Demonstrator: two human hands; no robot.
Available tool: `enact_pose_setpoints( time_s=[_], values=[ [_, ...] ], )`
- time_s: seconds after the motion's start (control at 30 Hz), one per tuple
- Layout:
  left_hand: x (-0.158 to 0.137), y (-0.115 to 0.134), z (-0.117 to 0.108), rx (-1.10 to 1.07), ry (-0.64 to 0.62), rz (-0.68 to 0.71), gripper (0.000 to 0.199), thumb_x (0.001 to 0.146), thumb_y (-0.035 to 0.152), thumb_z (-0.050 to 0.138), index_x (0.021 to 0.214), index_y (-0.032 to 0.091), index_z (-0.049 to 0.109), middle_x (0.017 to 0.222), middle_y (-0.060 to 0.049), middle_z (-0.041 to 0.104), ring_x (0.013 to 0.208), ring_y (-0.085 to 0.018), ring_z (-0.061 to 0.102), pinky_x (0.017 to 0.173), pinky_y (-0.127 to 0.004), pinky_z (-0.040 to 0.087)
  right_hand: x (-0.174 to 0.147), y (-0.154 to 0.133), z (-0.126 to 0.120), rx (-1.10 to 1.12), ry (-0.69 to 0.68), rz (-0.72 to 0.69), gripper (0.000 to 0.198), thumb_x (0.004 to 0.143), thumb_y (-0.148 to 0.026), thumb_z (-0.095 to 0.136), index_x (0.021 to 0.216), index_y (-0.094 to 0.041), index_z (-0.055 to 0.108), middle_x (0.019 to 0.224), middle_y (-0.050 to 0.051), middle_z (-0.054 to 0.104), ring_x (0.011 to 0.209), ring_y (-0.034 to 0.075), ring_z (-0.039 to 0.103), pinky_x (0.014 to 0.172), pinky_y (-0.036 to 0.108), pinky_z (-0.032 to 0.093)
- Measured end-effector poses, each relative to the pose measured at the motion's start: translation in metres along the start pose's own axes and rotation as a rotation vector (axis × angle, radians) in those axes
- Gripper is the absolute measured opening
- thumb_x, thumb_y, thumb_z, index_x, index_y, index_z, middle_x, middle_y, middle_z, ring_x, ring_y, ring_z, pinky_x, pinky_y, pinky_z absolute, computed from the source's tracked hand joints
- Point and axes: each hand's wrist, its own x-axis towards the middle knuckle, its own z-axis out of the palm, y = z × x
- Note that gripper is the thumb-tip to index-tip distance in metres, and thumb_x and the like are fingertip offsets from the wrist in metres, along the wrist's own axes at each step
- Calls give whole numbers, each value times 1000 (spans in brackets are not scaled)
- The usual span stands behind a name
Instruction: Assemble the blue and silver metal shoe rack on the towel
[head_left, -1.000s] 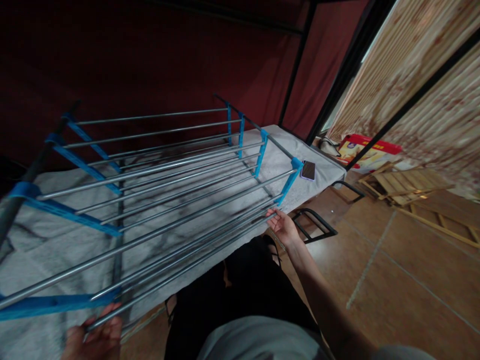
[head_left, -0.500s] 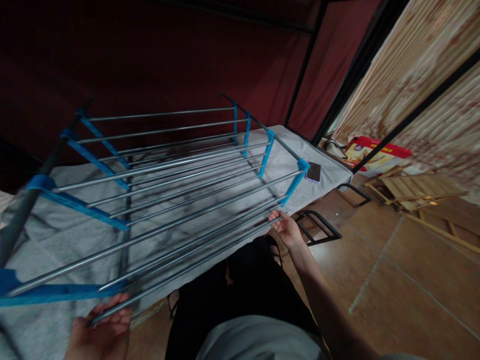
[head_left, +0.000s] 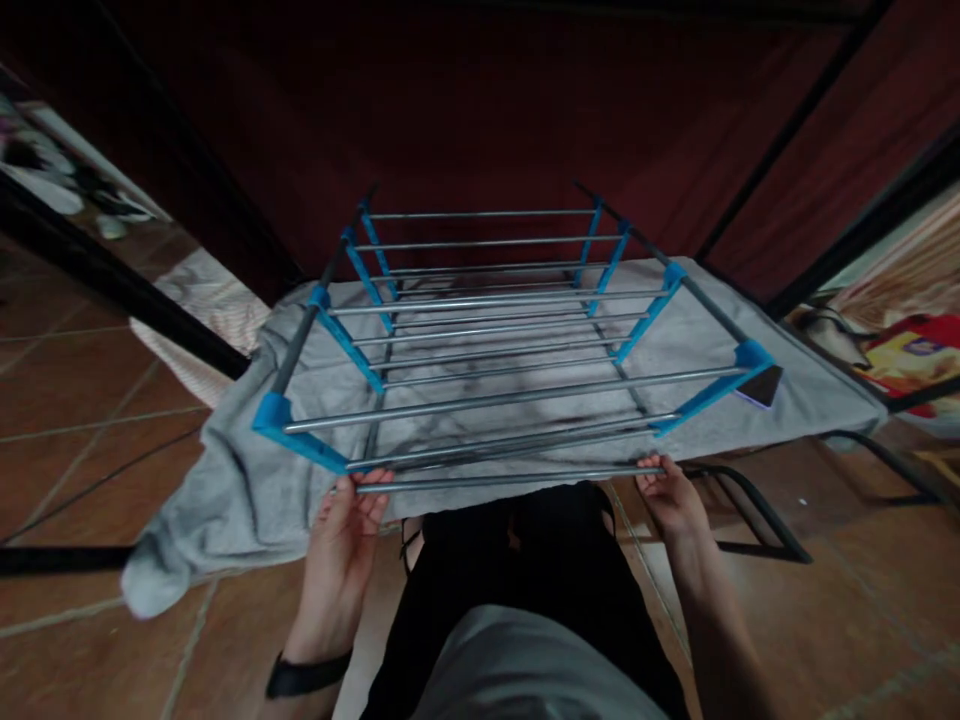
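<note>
A partly assembled rack (head_left: 480, 401) of grey metal tubes and blue plastic brackets lies on a grey cloth. Along its front edge, a loose-looking metal tube (head_left: 510, 480) runs between my two hands. My left hand (head_left: 352, 520) is closed around the tube's left end, close to a blue bracket (head_left: 304, 440). At the other end, my right hand (head_left: 667, 492) pinches the tube with its fingertips, below the front right bracket (head_left: 712, 390). Whether the tube touches the brackets, I cannot tell.
The grey cloth (head_left: 247, 480) covers a low surface against a dark red panel (head_left: 465, 110). A phone (head_left: 763, 386) lies by the right bracket. Black metal frame legs (head_left: 757, 515) stick out at the right. Far right is a red and yellow box (head_left: 915, 360).
My view has swung left, so the whole rack now sits near the middle. Both hands still hold the tube, which now lies nearly level across the view.
</note>
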Motion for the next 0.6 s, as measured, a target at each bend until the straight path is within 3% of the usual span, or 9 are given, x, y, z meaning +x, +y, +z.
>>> enact_pose_setpoints(
  time_s=[0.17,0.37,0.6],
  values=[
    [-1,-4,6,-44,-38,43,30,69,38,87,76,17,67,78,-3,75,77,-16,73,64,-20,58,10,-3,-15,-43,-53,15,17,88,-11,50,78,-22,58,67,-3,60,61,10,66,62,22,60],
    [-3,-8,8,-75,-103,60,27,68,24,87,88,17,69,87,-5,76,85,-16,73,73,-22,58,17,-8,-26,-74,-36,3,17,76,-10,48,75,-22,60,72,1,63,69,14,69,65,29,63],
    [-1,-10,5,-22,-125,88,27,69,29,87,85,16,70,89,-5,77,81,-14,72,71,-21,58,20,-7,-21,-55,44,19,16,80,-8,50,78,-20,61,74,1,65,67,13,69,62,27,63]
  ],
)
